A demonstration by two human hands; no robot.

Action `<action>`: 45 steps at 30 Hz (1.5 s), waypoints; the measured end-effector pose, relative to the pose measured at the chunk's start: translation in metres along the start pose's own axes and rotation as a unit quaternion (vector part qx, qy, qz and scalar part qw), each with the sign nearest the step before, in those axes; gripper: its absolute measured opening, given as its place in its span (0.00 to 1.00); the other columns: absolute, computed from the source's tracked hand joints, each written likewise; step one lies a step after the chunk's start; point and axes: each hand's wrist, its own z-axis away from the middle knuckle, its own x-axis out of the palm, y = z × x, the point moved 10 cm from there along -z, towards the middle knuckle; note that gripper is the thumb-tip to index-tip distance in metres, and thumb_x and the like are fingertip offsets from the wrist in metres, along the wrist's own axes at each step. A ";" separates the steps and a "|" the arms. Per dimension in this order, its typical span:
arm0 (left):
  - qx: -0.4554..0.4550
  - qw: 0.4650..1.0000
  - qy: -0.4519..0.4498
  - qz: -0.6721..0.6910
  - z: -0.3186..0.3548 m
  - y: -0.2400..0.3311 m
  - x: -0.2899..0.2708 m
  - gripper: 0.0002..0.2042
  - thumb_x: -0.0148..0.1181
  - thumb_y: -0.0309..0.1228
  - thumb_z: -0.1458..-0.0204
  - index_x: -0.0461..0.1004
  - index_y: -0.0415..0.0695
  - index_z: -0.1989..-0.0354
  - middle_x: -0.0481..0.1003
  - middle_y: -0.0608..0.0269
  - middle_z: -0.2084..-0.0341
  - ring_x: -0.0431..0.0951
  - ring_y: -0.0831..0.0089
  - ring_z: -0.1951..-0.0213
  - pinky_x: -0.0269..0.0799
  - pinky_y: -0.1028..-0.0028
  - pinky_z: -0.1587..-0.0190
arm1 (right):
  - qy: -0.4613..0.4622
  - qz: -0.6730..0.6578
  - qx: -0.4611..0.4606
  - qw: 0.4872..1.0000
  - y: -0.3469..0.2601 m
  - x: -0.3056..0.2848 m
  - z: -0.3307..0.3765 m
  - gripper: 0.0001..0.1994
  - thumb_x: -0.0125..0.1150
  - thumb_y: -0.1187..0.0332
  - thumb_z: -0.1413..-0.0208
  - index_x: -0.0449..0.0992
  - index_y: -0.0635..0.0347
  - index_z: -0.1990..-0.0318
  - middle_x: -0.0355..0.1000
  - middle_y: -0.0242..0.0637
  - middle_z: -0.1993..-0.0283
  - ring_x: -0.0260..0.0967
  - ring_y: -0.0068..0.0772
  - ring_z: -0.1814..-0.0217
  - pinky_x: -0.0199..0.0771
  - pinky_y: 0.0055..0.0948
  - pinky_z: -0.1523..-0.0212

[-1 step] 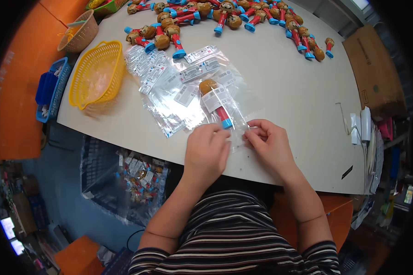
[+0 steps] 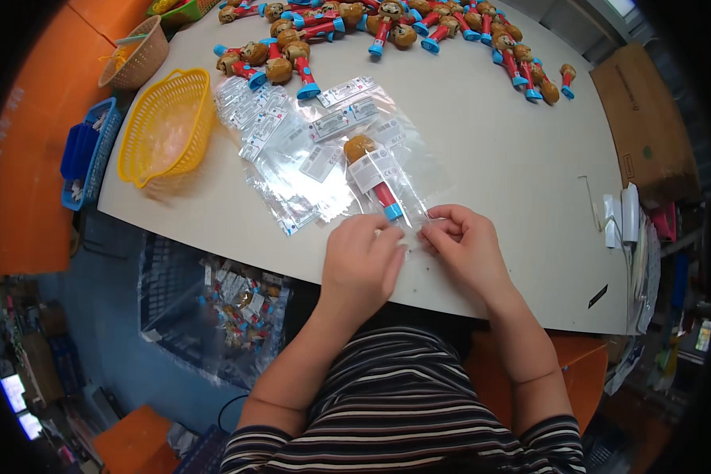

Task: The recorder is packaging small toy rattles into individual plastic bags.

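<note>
A clear plastic bag (image 2: 411,199) lies near the table's front edge. Inside it is a toy figure (image 2: 381,190) with a brown rounded head, a red body and a blue base; a white printed label covers its middle. My right hand (image 2: 460,241) pinches the bag's near right corner between thumb and fingers. At the near left end, beside the blue base, my left hand (image 2: 361,257) has its fingers curled on the bag's edge; the fingertips are partly hidden. Just beyond, flat clear bags (image 2: 296,162) with printed labels are spread in an overlapping pile.
Several loose toy figures (image 2: 383,30) lie along the far side. A yellow basket (image 2: 206,118) stands at the left, near a blue basket (image 2: 112,130) and a beige basket (image 2: 154,59). Below the table is a lined blue crate (image 2: 152,288) holding bagged figures. A cardboard box (image 2: 648,126) borders the right.
My left hand has shifted slightly right and toward me. The bag's near end, which hung down between my hands, now appears shorter there. My right hand has barely moved.
</note>
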 end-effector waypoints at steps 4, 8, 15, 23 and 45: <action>0.024 0.999 -0.008 0.038 -0.002 0.017 0.017 0.12 0.69 0.24 0.59 0.77 0.42 0.65 0.76 0.59 0.65 0.75 0.58 0.62 0.69 0.63 0.59 | -0.028 -0.118 0.068 0.990 0.010 0.002 0.001 0.12 0.60 0.73 0.40 0.73 0.73 0.53 0.79 0.40 0.66 0.77 0.23 0.64 0.80 0.22 0.61; 0.001 0.999 0.006 0.037 0.005 0.007 0.026 0.10 0.66 0.26 0.56 0.77 0.41 0.64 0.74 0.60 0.68 0.75 0.61 0.64 0.68 0.65 0.62 | -0.031 -0.132 0.062 0.989 0.011 0.005 0.003 0.12 0.59 0.73 0.40 0.72 0.72 0.51 0.79 0.41 0.66 0.77 0.23 0.65 0.79 0.21 0.63; 0.067 0.997 0.034 -0.010 0.012 0.023 0.028 0.09 0.67 0.23 0.59 0.77 0.41 0.67 0.74 0.60 0.69 0.74 0.60 0.66 0.68 0.64 0.63 | -0.021 -0.157 0.104 0.982 0.016 0.005 0.007 0.12 0.58 0.73 0.39 0.73 0.71 0.52 0.79 0.41 0.66 0.78 0.25 0.67 0.81 0.23 0.63; 0.042 0.992 -0.018 0.117 0.008 0.004 0.038 0.06 0.62 0.20 0.55 0.72 0.40 0.69 0.71 0.57 0.71 0.71 0.55 0.66 0.67 0.64 0.62 | -0.003 -0.195 0.103 0.975 0.020 0.009 0.007 0.13 0.58 0.75 0.40 0.71 0.73 0.50 0.80 0.41 0.65 0.78 0.24 0.64 0.80 0.19 0.64; -0.249 0.942 0.097 -0.201 -0.115 -0.312 -0.233 0.09 0.64 0.32 0.48 0.81 0.41 0.63 0.81 0.57 0.68 0.80 0.67 0.65 0.74 0.70 0.61 | -0.053 -0.131 0.088 0.986 0.030 0.015 0.000 0.13 0.56 0.75 0.40 0.68 0.74 0.50 0.79 0.44 0.67 0.78 0.27 0.65 0.79 0.22 0.64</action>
